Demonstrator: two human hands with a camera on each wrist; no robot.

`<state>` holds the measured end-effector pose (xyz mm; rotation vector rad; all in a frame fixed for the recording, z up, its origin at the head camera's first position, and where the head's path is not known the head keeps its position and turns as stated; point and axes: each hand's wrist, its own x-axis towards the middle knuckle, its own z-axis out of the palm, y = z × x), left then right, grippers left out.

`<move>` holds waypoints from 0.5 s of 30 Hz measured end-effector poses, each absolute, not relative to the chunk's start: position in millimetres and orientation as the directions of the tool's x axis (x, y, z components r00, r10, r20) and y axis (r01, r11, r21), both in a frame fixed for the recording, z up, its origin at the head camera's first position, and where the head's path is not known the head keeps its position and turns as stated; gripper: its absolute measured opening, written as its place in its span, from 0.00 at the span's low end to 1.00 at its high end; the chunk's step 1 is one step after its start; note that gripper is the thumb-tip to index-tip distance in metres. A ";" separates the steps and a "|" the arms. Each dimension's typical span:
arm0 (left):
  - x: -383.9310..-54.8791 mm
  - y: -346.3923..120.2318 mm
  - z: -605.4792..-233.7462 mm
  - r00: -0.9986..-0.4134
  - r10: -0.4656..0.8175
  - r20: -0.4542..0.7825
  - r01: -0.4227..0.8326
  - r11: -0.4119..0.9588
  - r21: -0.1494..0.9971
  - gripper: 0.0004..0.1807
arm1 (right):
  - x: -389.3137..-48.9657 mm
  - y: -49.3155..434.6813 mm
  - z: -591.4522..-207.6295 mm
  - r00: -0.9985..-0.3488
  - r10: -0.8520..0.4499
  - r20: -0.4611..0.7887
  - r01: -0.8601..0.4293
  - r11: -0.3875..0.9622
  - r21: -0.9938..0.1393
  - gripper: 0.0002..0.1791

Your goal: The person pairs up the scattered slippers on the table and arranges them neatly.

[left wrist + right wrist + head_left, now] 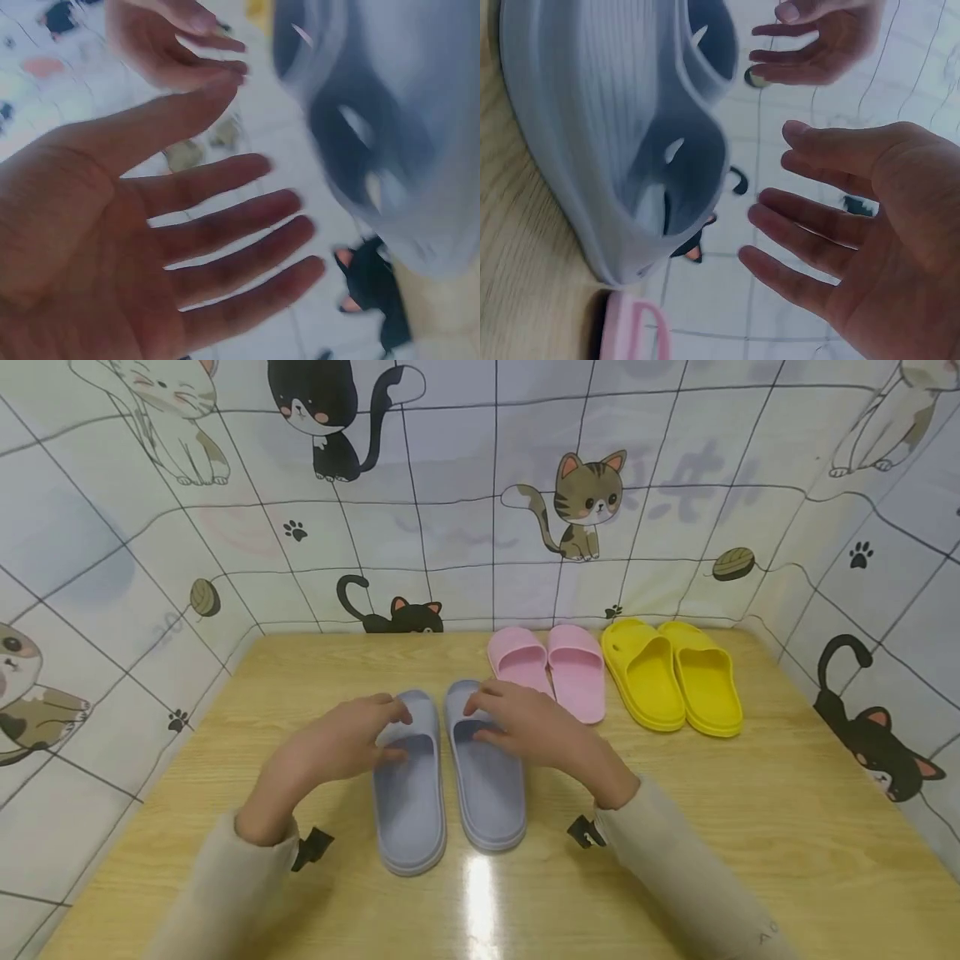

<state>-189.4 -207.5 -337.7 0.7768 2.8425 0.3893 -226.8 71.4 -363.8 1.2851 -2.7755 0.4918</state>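
Note:
Two grey-blue slide slippers lie side by side on the table, toes toward the back wall. Over the upper of the left grey slipper hovers my left hand, its fingers apart and relaxed. My right hand is above the upper of the right grey slipper, fingers loosely bent. Both wrist views show a gap between each hand and the slippers; in the left wrist view the left hand has its fingers spread, and in the right wrist view the right hand holds nothing.
Pink slippers stand behind my right hand, partly hidden by it. Yellow slippers sit to their right. A cat-printed wall covering bounds the wooden table at the back and sides.

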 end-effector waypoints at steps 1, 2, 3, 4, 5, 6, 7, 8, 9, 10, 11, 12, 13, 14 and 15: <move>-183.5 -200.7 -335.4 -0.844 0.521 -0.127 0.475 0.837 0.273 0.24 | -220.3 71.6 -361.6 -0.641 -0.752 0.154 -0.762 0.598 -0.247 0.16; -178.3 -194.2 -334.2 -0.838 0.519 -0.168 0.469 0.843 0.262 0.26 | -214.3 71.8 -360.3 -0.628 -0.768 0.123 -0.771 0.594 -0.231 0.16; -173.4 -187.7 -333.7 -0.833 0.509 -0.217 0.454 0.853 0.257 0.28 | -208.7 72.2 -359.7 -0.617 -0.782 0.086 -0.777 0.588 -0.222 0.18; -168.9 -181.3 -333.7 -0.828 0.495 -0.265 0.436 0.864 0.252 0.31 | -203.6 72.4 -359.4 -0.605 -0.795 0.044 -0.783 0.584 -0.215 0.19; -164.8 -175.4 -335.1 -0.822 0.481 -0.306 0.422 0.874 0.239 0.33 | -199.3 72.3 -360.0 -0.597 -0.802 -0.002 -0.784 0.583 -0.214 0.21; -161.1 -169.8 -337.1 -0.817 0.465 -0.342 0.409 0.884 0.225 0.35 | -195.9 71.9 -361.2 -0.592 -0.805 -0.045 -0.780 0.586 -0.217 0.24; -157.9 -164.5 -339.5 -0.813 0.450 -0.370 0.400 0.893 0.208 0.36 | -192.9 71.4 -362.2 -0.587 -0.805 -0.085 -0.778 0.590 -0.215 0.25; -154.8 -159.9 -341.9 -0.810 0.444 -0.382 0.398 0.896 0.198 0.37 | -190.5 70.7 -363.5 -0.586 -0.802 -0.119 -0.773 0.597 -0.216 0.27; -152.0 -155.9 -344.7 -0.812 0.436 -0.387 0.395 0.900 0.185 0.38 | -188.5 69.8 -365.0 -0.583 -0.799 -0.150 -0.769 0.602 -0.215 0.29; -149.5 -152.3 -347.3 -0.815 0.435 -0.384 0.400 0.900 0.172 0.38 | -186.8 68.6 -366.8 -0.580 -0.794 -0.182 -0.765 0.608 -0.212 0.30; -147.4 -149.4 -350.0 -0.818 0.430 -0.382 0.401 0.903 0.158 0.37 | -185.0 67.5 -368.4 -0.583 -0.783 -0.217 -0.754 0.621 -0.217 0.33; -145.2 -146.9 -351.9 -0.822 0.422 -0.382 0.395 0.906 0.151 0.38 | -183.1 66.4 -369.3 -0.585 -0.772 -0.249 -0.739 0.634 -0.228 0.36; -143.7 -145.0 -353.9 -0.826 0.413 -0.383 0.388 0.910 0.147 0.38 | -181.5 65.4 -370.6 -0.585 -0.763 -0.277 -0.728 0.644 -0.236 0.39; -142.4 -143.4 -355.4 -0.830 0.405 -0.384 0.380 0.914 0.141 0.38 | -180.0 64.5 -371.5 -0.586 -0.752 -0.302 -0.716 0.655 -0.241 0.42; -141.6 -142.1 -356.6 -0.833 0.397 -0.385 0.378 0.917 0.128 0.38 | -178.6 63.9 -372.2 -0.588 -0.741 -0.324 -0.708 0.665 -0.237 0.46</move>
